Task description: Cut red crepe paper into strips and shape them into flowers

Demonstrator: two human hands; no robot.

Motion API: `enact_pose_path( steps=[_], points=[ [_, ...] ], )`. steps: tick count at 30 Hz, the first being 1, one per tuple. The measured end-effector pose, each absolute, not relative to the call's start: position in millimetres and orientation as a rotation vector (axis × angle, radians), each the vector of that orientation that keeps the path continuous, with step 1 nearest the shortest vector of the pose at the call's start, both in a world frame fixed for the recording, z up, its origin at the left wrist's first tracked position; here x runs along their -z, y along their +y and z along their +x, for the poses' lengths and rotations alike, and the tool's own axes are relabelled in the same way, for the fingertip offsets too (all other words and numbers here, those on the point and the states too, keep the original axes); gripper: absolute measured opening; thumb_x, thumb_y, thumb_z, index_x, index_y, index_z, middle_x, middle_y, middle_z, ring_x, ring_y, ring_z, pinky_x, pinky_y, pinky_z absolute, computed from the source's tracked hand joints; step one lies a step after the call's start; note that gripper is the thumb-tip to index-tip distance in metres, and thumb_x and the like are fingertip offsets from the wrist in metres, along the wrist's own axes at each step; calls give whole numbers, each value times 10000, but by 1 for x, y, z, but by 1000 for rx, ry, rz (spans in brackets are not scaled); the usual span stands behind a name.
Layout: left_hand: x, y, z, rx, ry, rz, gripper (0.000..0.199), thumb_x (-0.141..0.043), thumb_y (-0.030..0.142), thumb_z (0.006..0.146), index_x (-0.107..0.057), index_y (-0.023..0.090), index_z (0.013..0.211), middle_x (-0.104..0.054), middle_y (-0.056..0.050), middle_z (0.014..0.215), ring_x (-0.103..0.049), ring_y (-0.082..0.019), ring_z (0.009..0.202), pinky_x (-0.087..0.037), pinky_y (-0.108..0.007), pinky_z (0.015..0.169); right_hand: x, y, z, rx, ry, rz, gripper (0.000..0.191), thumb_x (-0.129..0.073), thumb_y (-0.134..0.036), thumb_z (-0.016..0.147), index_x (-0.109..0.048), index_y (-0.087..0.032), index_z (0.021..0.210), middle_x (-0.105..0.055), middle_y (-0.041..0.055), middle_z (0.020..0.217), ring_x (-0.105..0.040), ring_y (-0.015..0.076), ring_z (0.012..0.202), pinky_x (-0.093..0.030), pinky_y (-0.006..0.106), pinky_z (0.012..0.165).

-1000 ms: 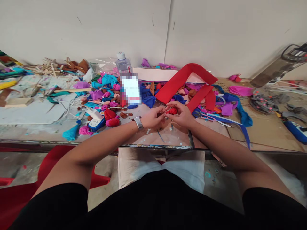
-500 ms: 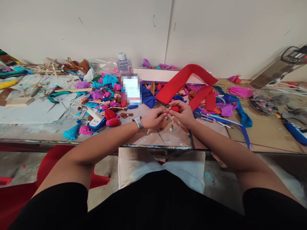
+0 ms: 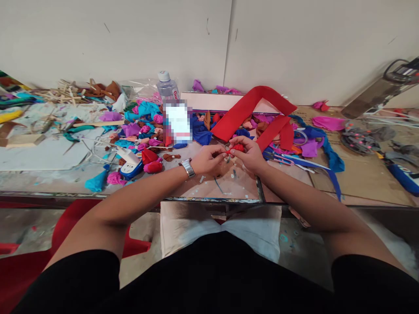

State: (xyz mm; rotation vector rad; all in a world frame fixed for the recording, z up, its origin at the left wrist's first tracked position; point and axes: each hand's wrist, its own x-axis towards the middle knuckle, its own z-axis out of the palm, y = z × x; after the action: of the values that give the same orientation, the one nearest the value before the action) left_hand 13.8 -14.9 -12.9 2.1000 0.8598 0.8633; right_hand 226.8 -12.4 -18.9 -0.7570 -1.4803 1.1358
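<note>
A small rolled red crepe-paper bud is held between my two hands above the table. My right hand curls its fingers and thumb around the bud. My left hand, with a metal watch on the wrist, pinches the bud's narrow left end; the fingertips hide the detail there. Just behind the hands lies a folded strip of red crepe paper. Pink-handled scissors rest to the right of my right hand, beside a blue paper strip.
A heap of coloured paper pieces spreads along the table's back. Among it stand a clear bottle and a blurred-out phone-like screen. A blue-and-white power strip with a cable sits left. Cardboard covers the right side.
My hands stay together on the red bud with only slight finger shifts. The whole view has moved very slightly; the things on the table lie as before.
</note>
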Motion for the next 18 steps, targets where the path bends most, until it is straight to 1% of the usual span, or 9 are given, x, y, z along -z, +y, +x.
enact_pose_path(
  steps=[5,11,13,15,18],
  points=[
    [10,-15,10,-865,853,2232,336,-518,435,1045,-726,179,981,-723,-37,826,-613,-152,719,-449,-282,700,20,-13,225,-1173,-1432,-767,388,-928,-377,741,-730,-231,1041,-698,-3,920,-662,128,733,-606,273,674],
    [10,-14,10,-876,860,2255,313,-502,391,1045,-714,176,964,-711,-37,815,-614,-158,736,-446,-290,718,21,-11,225,-1164,-1395,-781,392,-934,-380,727,-728,-226,1022,-697,-13,900,-647,112,684,-580,262,651],
    [12,-13,11,-870,842,2112,351,-497,442,1048,-699,175,946,-710,-38,804,-628,-160,729,-471,-293,720,22,-11,226,-1148,-1415,-788,398,-933,-394,732,-728,-227,1030,-700,-8,911,-650,122,712,-589,270,671],
    [16,-11,13,-847,811,1906,450,-492,555,1044,-687,170,915,-708,-48,784,-641,-160,703,-493,-294,691,22,-12,227,-1118,-1460,-790,404,-928,-413,744,-728,-230,1043,-706,1,934,-667,143,780,-604,286,721],
    [20,-8,15,-799,783,1692,597,-556,733,970,-678,155,886,-694,-58,758,-627,-149,653,-489,-282,623,21,-15,227,-1097,-1536,-778,409,-917,-442,772,-718,-233,1061,-714,12,964,-686,165,848,-615,309,793]
  ],
)
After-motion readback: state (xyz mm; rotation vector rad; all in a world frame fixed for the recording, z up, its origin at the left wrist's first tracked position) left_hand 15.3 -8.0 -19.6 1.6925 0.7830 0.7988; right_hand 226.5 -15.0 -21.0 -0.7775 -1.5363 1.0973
